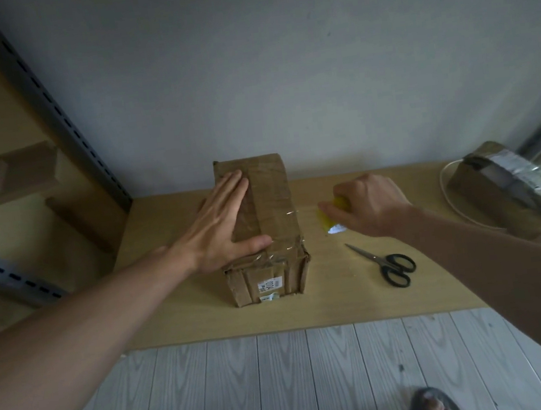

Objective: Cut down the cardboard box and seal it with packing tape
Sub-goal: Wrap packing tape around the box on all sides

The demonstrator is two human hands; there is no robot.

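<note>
A closed brown cardboard box [274,204] stands on the low wooden table [190,315], with a white label on its near end. My left hand [226,216] lies flat on the box top, fingers straight, thumb near the front edge. Clear tape [292,214] runs from the box's right top edge toward my right hand [368,203], which grips a yellow tape dispenser [330,220] just right of the box, low over the table. Black-handled scissors [387,264] lie on the table in front of my right hand.
A second taped cardboard parcel [503,185] with a white cable around it sits at the table's right end. Metal shelf uprights [48,105] and small boxes [19,172] stand at the left. A wall is behind the table. My sandalled feet are on the grey plank floor.
</note>
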